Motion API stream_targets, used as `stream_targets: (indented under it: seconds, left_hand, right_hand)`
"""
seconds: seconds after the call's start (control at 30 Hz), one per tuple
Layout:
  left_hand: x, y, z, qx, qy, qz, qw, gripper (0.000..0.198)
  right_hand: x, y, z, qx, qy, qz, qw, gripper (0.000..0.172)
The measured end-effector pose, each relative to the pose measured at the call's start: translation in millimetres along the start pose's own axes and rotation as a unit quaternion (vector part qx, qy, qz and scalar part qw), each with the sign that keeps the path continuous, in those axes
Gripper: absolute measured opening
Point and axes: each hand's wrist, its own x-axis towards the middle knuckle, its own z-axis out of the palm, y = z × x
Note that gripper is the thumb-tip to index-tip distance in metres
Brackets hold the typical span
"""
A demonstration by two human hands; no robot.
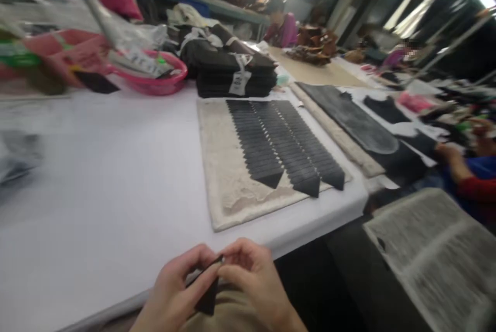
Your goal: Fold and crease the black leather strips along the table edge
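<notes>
My left hand (180, 283) and my right hand (256, 277) meet at the table's front edge, both with fingers closed on a small dark piece of leather or fabric (208, 297). The left fingers wrap around its middle, while the right thumb and fingertips pinch its upper corner. Part of the piece is hidden behind my fingers. Just beyond my hands lies a pale, worn board (228, 187). On it are overlapping dark pieces (279, 140) in three long rows, with pointed ends toward me and light marks along the seams.
Tied black stacks (236, 71) stand behind the board, beside a pink basket (163, 76). A white-covered table (116, 166) spreads left. At right are a long dark panel (349, 120), a newspaper-like sheet (437, 259) and a co-worker's arm (459, 166). Other people work farther back.
</notes>
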Motion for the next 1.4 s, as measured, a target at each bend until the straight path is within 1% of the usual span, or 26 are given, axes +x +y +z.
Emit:
stream_targets:
  seconds: [0.07,0.17,0.3,0.4,0.57,0.7,0.8,0.9,0.97,1.07,1.17,1.23,1.3,1.4]
  left_hand:
    - [-1.3,-1.5,-2.0,-0.004,-0.002,0.002,1.0,0.032]
    - [1.6,0.2,-2.2,-0.022,0.009,0.004,1.0,0.029]
    - [1.4,3.4,-1.5,-0.033,0.015,0.008,0.999,0.028]
    - [1.5,4.3,-2.3,-0.038,0.006,0.011,0.999,0.027]
    - [1.9,5.5,-4.6,-0.047,-0.009,0.009,0.999,0.026]
    - [1.9,5.2,-4.1,-0.052,-0.021,0.006,0.998,0.024]
    - [3.0,3.1,-2.1,-0.053,-0.018,-0.003,0.998,0.025]
    - [3.7,0.8,-0.8,-0.037,-0.005,-0.013,0.999,0.029]
    - [3.4,0.1,-0.9,-0.02,0.0,-0.01,1.0,0.031]
    - [2.1,0.0,-1.6,0.004,0.001,-0.004,1.0,0.032]
    - [0.9,-0.5,-1.0,0.007,-0.002,-0.005,1.0,0.033]
    - [0.5,-1.4,0.3,0.002,-0.005,-0.003,1.0,0.033]
    - [0.4,-2.6,1.5,0.008,-0.006,0.0,1.0,0.034]
    - [0.0,-4.9,1.5,0.045,0.0,0.0,0.999,0.036]
  right_hand:
    - [1.9,-0.2,-1.3,-0.006,-0.011,-0.008,1.0,0.023]
    - [1.6,-3.4,-2.0,-0.014,-0.022,-0.013,1.0,0.019]
    - [1.3,-6.2,-0.2,-0.02,-0.024,-0.009,0.999,0.019]
    - [2.9,-6.7,-0.4,-0.023,-0.023,-0.002,0.999,0.018]
    - [4.3,-8.1,-3.3,-0.06,-0.024,0.001,0.998,0.019]
    - [2.3,-7.3,-1.8,-0.093,-0.033,-0.014,0.995,0.024]
    - [-0.7,-3.2,1.8,-0.131,-0.006,-0.033,0.991,0.025]
    - [-2.0,0.8,3.8,-0.169,0.049,-0.053,0.983,0.025]
    - [-0.6,2.2,3.5,-0.184,0.073,-0.064,0.978,0.025]
    - [3.7,3.7,1.3,-0.175,0.069,-0.06,0.98,0.027]
    - [7.4,6.2,-0.4,-0.133,0.048,-0.032,0.989,0.026]
    - [8.4,7.8,-0.6,-0.126,0.035,-0.018,0.991,0.027]
    - [8.7,8.9,-0.2,-0.138,0.032,-0.023,0.99,0.029]
    - [9.6,10.2,0.2,-0.154,0.062,-0.057,0.984,0.032]
